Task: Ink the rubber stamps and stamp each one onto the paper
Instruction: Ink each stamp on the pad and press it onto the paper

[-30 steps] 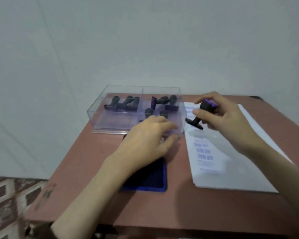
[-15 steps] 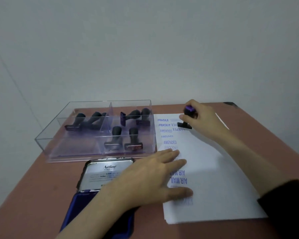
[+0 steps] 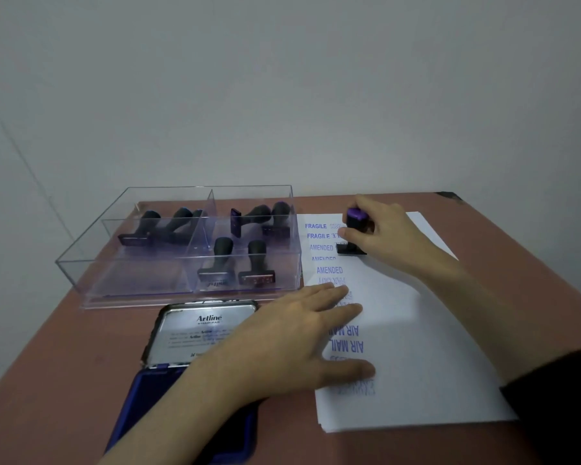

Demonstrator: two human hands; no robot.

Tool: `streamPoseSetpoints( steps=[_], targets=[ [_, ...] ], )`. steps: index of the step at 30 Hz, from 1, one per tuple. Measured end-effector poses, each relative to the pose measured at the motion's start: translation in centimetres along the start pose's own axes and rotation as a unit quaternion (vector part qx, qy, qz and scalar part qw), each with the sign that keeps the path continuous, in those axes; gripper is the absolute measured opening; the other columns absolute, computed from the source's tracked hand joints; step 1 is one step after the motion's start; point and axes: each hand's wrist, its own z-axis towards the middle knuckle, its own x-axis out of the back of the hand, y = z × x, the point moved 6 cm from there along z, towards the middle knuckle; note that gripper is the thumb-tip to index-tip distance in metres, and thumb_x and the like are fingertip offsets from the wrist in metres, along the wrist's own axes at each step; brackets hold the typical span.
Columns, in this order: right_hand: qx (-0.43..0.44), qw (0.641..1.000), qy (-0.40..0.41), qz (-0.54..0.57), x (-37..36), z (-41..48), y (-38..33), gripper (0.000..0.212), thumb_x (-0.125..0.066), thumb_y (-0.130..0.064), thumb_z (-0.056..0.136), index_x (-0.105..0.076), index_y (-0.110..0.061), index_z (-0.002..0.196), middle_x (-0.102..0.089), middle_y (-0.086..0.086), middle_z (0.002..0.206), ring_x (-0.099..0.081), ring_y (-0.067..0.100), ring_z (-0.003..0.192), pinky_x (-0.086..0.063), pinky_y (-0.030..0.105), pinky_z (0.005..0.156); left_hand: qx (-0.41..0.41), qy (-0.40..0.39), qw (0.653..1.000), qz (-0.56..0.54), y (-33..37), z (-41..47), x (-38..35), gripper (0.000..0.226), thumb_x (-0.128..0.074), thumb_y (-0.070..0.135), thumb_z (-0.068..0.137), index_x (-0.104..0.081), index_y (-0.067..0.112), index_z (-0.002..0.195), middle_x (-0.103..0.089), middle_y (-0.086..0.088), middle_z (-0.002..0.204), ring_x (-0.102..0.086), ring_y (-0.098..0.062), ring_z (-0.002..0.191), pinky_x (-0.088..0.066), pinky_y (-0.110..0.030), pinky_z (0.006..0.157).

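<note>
A white sheet of paper [image 3: 426, 347] lies on the right of the table, printed down its left side with blue words such as FRAGILE, AMENDED and AIR MAIL. My right hand [image 3: 383, 236] grips a black rubber stamp with a purple top [image 3: 354, 234] and presses its base flat on the paper's upper left. My left hand [image 3: 296, 340] lies flat with fingers spread on the paper's left edge, partly over the open blue ink pad [image 3: 168, 407]. The pad's metal lid [image 3: 198, 330] reads Artline.
A clear plastic box [image 3: 141, 283] with a divider stands at the back left of the brown table [image 3: 64, 380]. It holds several black stamps, two in the left section [image 3: 155, 226] and the rest in the right [image 3: 235, 260]. A grey wall rises behind.
A second ago my right hand held the stamp in the air by the box. It came down onto the paper's top left. My left hand shifted from the box onto the paper's edge.
</note>
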Motion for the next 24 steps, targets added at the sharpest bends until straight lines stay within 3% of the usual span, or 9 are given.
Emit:
streamPoseSetpoints(
  steps=[9, 24],
  targets=[
    [-0.004, 1.0, -0.015, -0.011, -0.52, -0.06, 0.41, 0.014, -0.066, -0.023, 0.083, -0.053, -0.016, 0.084, -0.053, -0.005, 0.067, -0.045, 0.009, 0.058, -0.034, 0.018, 0.052, -0.002, -0.003, 1.0, -0.002, -0.15, 0.01, 0.0, 0.076, -0.043, 0.069, 0.081, -0.021, 0.035, 0.145, -0.011, 0.013, 0.156, -0.005, -0.004, 0.142, -0.01, -0.023, 0.115],
    [-0.014, 0.999, -0.025, -0.027, -1.06, -0.34, 0.22, 0.016, -0.059, -0.019, 0.087, -0.045, -0.012, 0.084, -0.048, -0.002, 0.066, -0.04, 0.014, 0.056, -0.032, 0.022, 0.05, -0.01, -0.004, 1.0, 0.003, 0.23, -0.07, 0.11, 0.073, -0.044, 0.067, 0.082, -0.023, 0.035, 0.145, -0.012, 0.011, 0.156, -0.007, -0.005, 0.141, -0.006, -0.015, 0.109]
  ],
)
